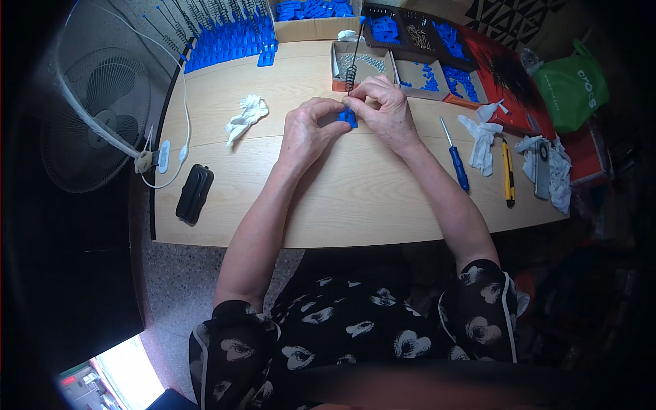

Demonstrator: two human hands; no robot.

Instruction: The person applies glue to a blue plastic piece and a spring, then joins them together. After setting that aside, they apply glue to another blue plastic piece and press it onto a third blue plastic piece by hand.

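Over the far middle of the table, my two hands meet at a small blue plastic base (349,124). A thin black rod with a coiled spring (351,74) and a blue tip stands upright out of it. My left hand (311,131) has thumb and forefinger closed on the base's left side. With its fingers pinched at the foot of the rod, my right hand (388,113) hides the joint between rod and base. Just beyond the hands is a shallow carton (363,87) of small clear pieces.
Finished-looking blue bases with spring rods (225,53) crowd the far left. Blue parts fill a cardboard box (314,29) and cartons (430,94). At right lie a screwdriver (458,164), a yellow utility knife (508,176) and crumpled white gloves (481,147). A black case (195,194) rests at left.
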